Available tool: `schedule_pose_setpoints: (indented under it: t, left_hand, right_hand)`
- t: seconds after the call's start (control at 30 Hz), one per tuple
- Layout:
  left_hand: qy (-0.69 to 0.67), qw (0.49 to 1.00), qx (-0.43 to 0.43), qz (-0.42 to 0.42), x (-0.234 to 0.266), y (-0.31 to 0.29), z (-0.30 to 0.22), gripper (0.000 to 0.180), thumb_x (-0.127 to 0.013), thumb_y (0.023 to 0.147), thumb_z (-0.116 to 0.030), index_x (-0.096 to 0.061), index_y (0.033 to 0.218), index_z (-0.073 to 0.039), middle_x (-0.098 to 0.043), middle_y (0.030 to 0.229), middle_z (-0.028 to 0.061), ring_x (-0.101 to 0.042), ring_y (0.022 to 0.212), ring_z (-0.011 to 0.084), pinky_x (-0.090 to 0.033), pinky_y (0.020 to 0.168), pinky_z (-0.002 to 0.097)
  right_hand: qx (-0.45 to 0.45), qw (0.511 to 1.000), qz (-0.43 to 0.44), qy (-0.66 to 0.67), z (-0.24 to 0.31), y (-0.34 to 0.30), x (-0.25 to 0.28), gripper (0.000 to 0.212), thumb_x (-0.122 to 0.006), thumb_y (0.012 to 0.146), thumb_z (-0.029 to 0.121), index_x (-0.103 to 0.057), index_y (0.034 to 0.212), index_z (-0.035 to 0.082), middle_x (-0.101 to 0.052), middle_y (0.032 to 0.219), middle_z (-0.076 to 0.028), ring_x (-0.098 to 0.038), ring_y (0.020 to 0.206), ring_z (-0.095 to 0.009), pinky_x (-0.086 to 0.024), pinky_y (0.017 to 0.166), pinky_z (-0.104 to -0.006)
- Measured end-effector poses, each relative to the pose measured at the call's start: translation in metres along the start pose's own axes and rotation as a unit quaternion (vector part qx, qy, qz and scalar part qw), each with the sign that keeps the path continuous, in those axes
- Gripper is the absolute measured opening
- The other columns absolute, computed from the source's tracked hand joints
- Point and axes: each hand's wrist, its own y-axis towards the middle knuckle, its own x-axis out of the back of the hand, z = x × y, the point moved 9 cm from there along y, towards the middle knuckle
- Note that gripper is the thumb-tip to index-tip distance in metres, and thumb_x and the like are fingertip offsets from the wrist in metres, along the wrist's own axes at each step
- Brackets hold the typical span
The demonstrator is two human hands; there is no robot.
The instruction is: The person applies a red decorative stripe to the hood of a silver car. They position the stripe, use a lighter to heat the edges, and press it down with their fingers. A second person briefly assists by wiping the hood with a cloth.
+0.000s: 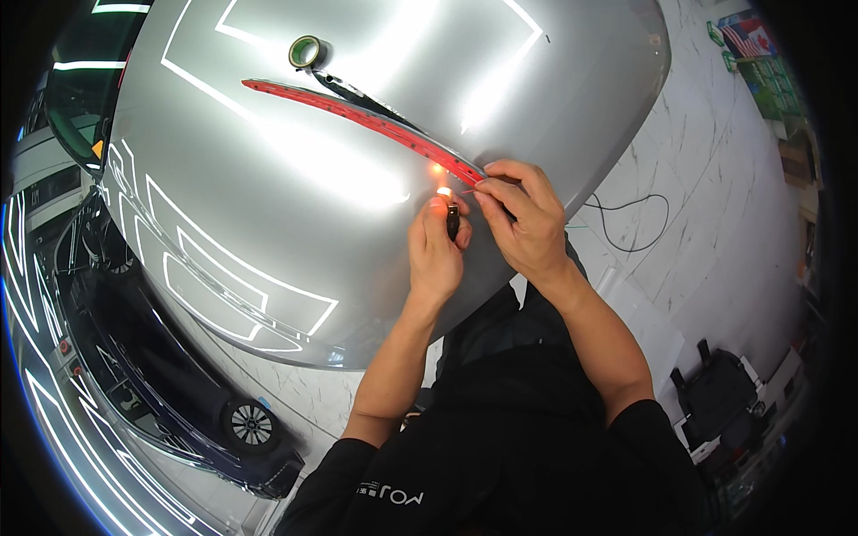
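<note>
My left hand [435, 250] grips a small dark lighter [453, 221] with its flame lit. The flame burns just beside the near end of a long, thin, curved trim strip [375, 122] with a red face and dark spots along it. Pinching that near end between thumb and fingers is my right hand [529, 223]; a thin red thread-like bit sticks out by its fingertips. The strip reaches away to the far left over the silver car hood [268, 223]. Alongside it runs a glossy black band [357, 95], ending near a green-edged roll of tape [320, 59].
A dark car [179, 393] stands at the lower left. On the marble-patterned floor [688, 179] to the right lies a looped black cable [666, 214]. A black seat-like object [718, 393] is at the lower right, and green packages [773, 85] are at the upper right.
</note>
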Motion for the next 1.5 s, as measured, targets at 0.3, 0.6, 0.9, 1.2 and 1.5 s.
schedule_pose_setpoints:
  t: [0.3,0.6,0.9,1.2,1.5]
  left_hand:
    - [-0.025,0.997,0.064,0.029,-0.001,0.000,0.007,0.051,-0.036,0.122,-0.041,-0.063,0.103,-0.003,-0.054,0.066,0.0021,-0.047,0.060,0.0104,-0.038,0.057,0.0282]
    - [-0.131,0.983,0.129,0.029,-0.007,-0.005,0.025,0.046,-0.038,0.121,-0.040,-0.063,0.104,-0.005,-0.055,0.066,0.0024,-0.045,0.054,0.0099,-0.032,0.049,0.0268]
    - [-0.133,0.982,0.128,0.041,-0.009,-0.004,0.023,0.043,-0.037,0.119,-0.036,-0.063,0.102,-0.006,-0.055,0.065,0.0018,-0.043,0.054,0.0094,-0.031,0.049,0.0265]
    - [-0.135,0.982,0.128,0.046,-0.010,-0.004,0.022,0.044,-0.038,0.119,-0.037,-0.064,0.100,-0.006,-0.055,0.065,0.0012,-0.043,0.054,0.0089,-0.031,0.049,0.0265]
    - [-0.134,0.981,0.129,0.047,-0.010,-0.002,0.023,0.044,-0.037,0.118,-0.035,-0.064,0.098,-0.007,-0.054,0.065,0.0012,-0.041,0.053,0.0083,-0.029,0.048,0.0264]
  right_hand:
    - [0.000,1.000,0.000,0.002,0.001,0.000,-0.001,0.018,-0.085,0.089,-0.005,-0.079,0.106,-0.001,-0.074,0.119,-0.011,-0.074,0.099,-0.026,-0.062,0.082,-0.0365]
    - [-0.007,1.000,0.005,0.009,0.000,-0.001,-0.004,0.018,-0.085,0.089,-0.005,-0.079,0.106,-0.001,-0.074,0.118,-0.011,-0.073,0.100,-0.027,-0.061,0.081,-0.0371]
    - [-0.001,1.000,0.009,0.002,0.001,0.000,-0.004,0.017,-0.084,0.090,-0.004,-0.079,0.106,0.000,-0.074,0.117,-0.010,-0.072,0.101,-0.027,-0.061,0.081,-0.0370]
    - [-0.004,1.000,0.010,0.006,0.000,0.000,-0.005,0.016,-0.084,0.091,-0.004,-0.080,0.106,-0.001,-0.074,0.117,-0.010,-0.072,0.101,-0.027,-0.061,0.081,-0.0367]
    - [-0.007,1.000,0.014,0.007,0.000,0.001,-0.006,0.016,-0.083,0.090,-0.004,-0.080,0.106,0.000,-0.074,0.117,-0.010,-0.072,0.101,-0.027,-0.060,0.081,-0.0367]
